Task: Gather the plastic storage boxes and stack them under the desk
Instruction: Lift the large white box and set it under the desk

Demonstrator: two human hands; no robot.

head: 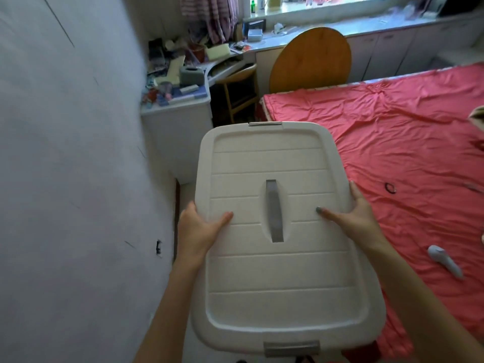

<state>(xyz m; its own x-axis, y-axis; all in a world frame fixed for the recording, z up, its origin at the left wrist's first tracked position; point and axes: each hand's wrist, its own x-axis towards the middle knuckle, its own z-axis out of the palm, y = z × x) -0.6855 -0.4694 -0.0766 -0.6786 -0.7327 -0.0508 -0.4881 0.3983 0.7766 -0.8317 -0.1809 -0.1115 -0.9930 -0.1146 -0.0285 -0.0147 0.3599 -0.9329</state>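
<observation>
Head view: left hand (199, 229) and right hand (358, 218) fingers (353, 192) grasp storage box (277, 271), long axis pointing toward desk (178, 108).

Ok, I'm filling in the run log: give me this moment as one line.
phase: carry | storage box: lidded, in hands | left hand: grips left edge | right hand: grips right edge | desk: ahead

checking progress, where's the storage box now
The storage box is centre of head view, gripped by left hand and right hand, between wall and red bed.
</observation>
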